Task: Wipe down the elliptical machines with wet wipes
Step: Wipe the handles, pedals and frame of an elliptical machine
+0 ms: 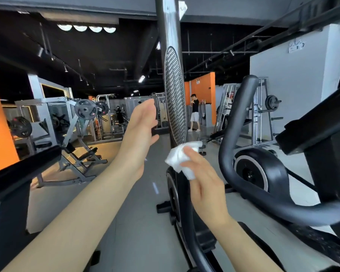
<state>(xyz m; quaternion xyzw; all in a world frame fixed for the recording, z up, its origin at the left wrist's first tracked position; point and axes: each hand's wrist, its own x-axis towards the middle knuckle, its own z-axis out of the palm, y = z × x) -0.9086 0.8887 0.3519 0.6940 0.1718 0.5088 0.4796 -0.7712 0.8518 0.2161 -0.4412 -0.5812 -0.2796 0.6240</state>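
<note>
The right hand (202, 179) pinches the crumpled wet wipe (182, 160) against the foot of the ribbed handlebar grip (175, 95); the left hand (143, 126), fingers straight, hovers beside the grip. Best wrap the wipe round and stroke full-length.

The upright handlebar (168, 26) looks like glossy metal with a ribbed silvery grip plate (175, 95); the wipe (180, 159) is crumpled white cloth-like material; the curved bar (241, 154) is matt black.

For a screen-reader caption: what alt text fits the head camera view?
In a gym, a person's right hand holds a white wet wipe at the base of an elliptical's upright handlebar, beside its ribbed sensor. The open left hand is raised just left of the bar.
</note>
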